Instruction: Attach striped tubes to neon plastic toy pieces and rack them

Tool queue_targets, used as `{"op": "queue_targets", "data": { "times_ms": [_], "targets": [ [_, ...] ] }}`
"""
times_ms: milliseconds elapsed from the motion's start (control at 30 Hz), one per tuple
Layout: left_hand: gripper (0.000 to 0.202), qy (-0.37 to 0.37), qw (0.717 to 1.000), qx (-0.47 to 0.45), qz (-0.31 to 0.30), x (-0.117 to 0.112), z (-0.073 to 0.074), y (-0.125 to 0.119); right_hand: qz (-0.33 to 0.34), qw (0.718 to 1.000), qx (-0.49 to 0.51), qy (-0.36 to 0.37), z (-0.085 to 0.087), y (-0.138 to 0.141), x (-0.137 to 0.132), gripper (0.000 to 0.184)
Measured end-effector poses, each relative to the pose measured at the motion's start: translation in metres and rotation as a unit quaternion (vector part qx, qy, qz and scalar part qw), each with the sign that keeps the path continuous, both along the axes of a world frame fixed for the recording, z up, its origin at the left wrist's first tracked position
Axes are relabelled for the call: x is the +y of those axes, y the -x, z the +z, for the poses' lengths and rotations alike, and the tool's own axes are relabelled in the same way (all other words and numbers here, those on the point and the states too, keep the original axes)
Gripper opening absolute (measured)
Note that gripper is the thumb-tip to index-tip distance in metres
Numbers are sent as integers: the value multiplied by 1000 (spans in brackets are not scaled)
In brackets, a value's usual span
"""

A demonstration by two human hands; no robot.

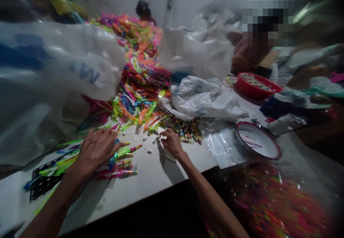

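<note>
My left hand (99, 146) lies palm down, fingers stretched out, over a row of brightly coloured plastic strips with small printed tubes (130, 172) at their ends. Part of that row is hidden beneath it. Under the strips a black perforated rack (36, 187) shows at the left. To the right, my right hand (172, 143) is closed in a pinch at the table top. A small printed tube (156, 139) is at its fingertips. Just behind this hand lies a pile of similar small tubes (188, 128). A small white piece (149, 151) rests between the hands.
A tall heap of neon strips (142, 69) rises between big plastic sacks (80, 62). Clear plastic bags (223, 144), a red-rimmed white dish (259, 141) and a red basin (255, 87) stand to the right. Two people (249, 51) are farther back. A filled bag (279, 202) sits below the table edge.
</note>
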State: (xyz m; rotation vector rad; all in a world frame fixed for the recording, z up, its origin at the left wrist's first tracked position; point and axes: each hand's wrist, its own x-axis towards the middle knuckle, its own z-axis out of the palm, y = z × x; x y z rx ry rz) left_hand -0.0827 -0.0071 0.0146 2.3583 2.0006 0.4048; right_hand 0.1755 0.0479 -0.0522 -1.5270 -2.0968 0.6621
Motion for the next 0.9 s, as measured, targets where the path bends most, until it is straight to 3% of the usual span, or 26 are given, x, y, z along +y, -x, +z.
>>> {"op": "queue_targets", "data": {
  "times_ms": [100,200,333,500,633,700,767,833,900],
  "targets": [
    [23,43,998,-38,-39,39,-4,-37,97,973,-205,-53,-6,12,11,26],
    [24,93,990,-82,-63,86,-19,-93,116,954,-265,-74,-5,23,12,32],
    [17,103,986,-121,-40,130,-43,-141,81,962,-254,-62,2,19,4,32],
    [13,113,978,-175,-16,148,-55,-149,16,989,-137,-60,4,-6,-15,22],
    [9,118,965,-233,-17,139,-41,-134,-90,990,107,18,4,-29,-20,10],
    [11,131,954,-269,-22,120,-33,-126,-127,945,282,109,8,-36,-20,13],
    [18,164,935,-311,-37,91,-28,-118,-143,874,427,181,15,-39,-19,19],
    [25,231,881,-408,-62,58,-28,-114,-147,816,516,213,24,-37,-20,32],
    [23,296,791,-529,-79,27,-32,-111,-133,783,562,231,32,-32,-23,39]
  ]
}}
